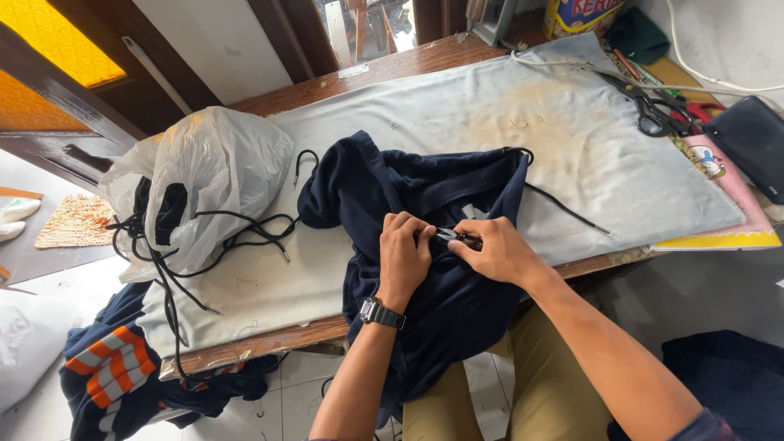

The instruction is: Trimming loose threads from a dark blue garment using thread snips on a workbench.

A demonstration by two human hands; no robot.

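Note:
A dark navy garment (425, 196) lies bunched on the grey cloth-covered table (523, 122) and hangs over its front edge onto my lap. My left hand (403, 255), with a wristwatch, pinches a fold of the fabric. My right hand (492, 249) holds a small metal snipping tool (457, 238) with its tip against that same fold, right beside my left fingers. A black drawstring cord (563, 206) runs out of the garment to the right across the table.
A white plastic bag (204, 175) with several black cords (245, 233) spilling out sits at the table's left. Black scissors (653, 110) and a dark pouch (755, 143) lie at the far right. Navy and orange garments (110, 367) hang at the lower left.

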